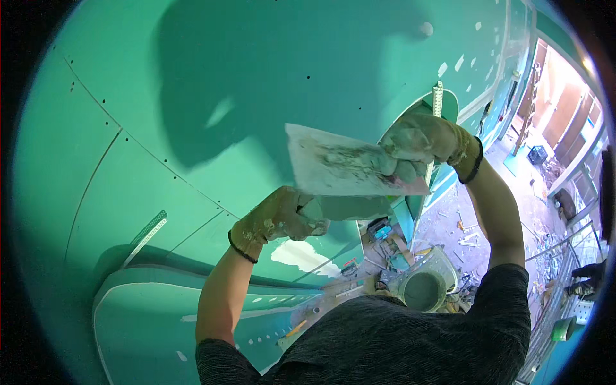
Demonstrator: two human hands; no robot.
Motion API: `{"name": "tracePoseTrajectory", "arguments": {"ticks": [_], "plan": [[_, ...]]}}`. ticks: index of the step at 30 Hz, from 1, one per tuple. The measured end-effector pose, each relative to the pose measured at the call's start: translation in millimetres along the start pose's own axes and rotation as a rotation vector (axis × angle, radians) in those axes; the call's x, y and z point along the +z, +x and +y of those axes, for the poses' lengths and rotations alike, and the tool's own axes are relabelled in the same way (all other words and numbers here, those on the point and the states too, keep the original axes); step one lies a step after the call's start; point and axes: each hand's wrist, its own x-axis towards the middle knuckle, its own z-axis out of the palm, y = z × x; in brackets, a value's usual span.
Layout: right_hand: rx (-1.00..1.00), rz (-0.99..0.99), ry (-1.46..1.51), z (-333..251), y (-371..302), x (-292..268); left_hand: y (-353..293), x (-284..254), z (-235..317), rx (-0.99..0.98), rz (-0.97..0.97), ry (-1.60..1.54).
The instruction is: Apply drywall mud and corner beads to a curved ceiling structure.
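Note:
My right hand [417, 144], in a stained work glove, grips the right end of a flat, pale rectangular plate [333, 160] with dark smears on its face. The thumb and fingers are closed round its edge. Lower and to the left, my gloved left hand [280, 215] is closed on a putty knife [354, 206]; its grey blade lies just under the plate's lower edge, and its handle is hidden in the fist. Whether blade and plate touch, I cannot tell. Both are held up before a green plasterboard wall [269, 83].
A bucket [423, 290] with grey compound stands below me, beside scattered tools. Perforated corner strips [437, 99] show at a curved cut-out and at a ledge [144, 242] on the left. The floor [462, 218] at right is littered with debris; a ladder [530, 106] leans farther off.

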Motion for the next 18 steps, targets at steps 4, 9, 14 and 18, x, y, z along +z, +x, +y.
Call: {"name": "tracePoseTrajectory", "arguments": {"ticks": [4,9,14,18], "plan": [[-0.186,-0.081,-0.620,33,-34,-11,-11,0,4,-0.187,-0.050,-0.171],[0.588,-0.031,0.390,24,-58,1,-29,-9,7,-0.295,-0.063,-0.074],[0.890,0.108,0.175,-10,-77,26,-38,-1,-15,-0.178,0.100,-0.708],[0.605,0.631,0.404,-11,-90,60,-8,13,10,-0.192,0.475,-0.461]]}}
